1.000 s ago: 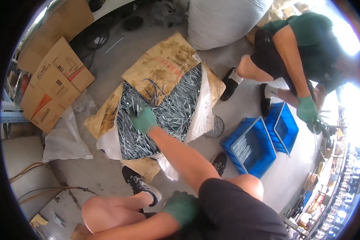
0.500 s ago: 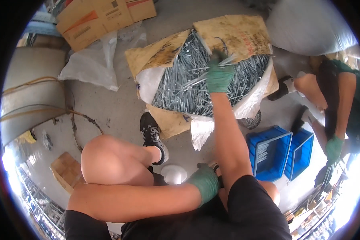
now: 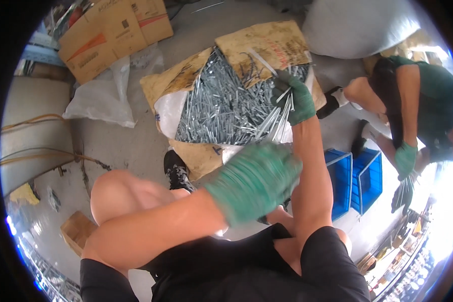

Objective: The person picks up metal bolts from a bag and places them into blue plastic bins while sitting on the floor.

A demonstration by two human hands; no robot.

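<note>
My right hand point(image 3: 296, 98), in a green glove with dark fingers, is closed around a bunch of thin metal rods point(image 3: 277, 120) above the right side of an opened sack. Several ends stick out past the fingers. The brown sack point(image 3: 264, 43) has a white lining and is full of loose grey metal rods point(image 3: 221, 100). My left hand point(image 3: 259, 181), also in a green glove, is raised just below the bunch and smeared by motion. Its fingers cannot be made out, nor whether they touch the rods.
Two blue crates point(image 3: 366, 181) stand on the floor to the right. Beyond them a co-worker's gloved hand point(image 3: 405, 160) grips similar rods. A cardboard box point(image 3: 110, 43) and a clear plastic bag point(image 3: 103, 95) lie far left. A large whitish sack point(image 3: 360, 27) is far right.
My right hand has come up out of the pile and moved right with rods in it. My left hand has risen from beside my leg toward them. The whole view has shifted a little.
</note>
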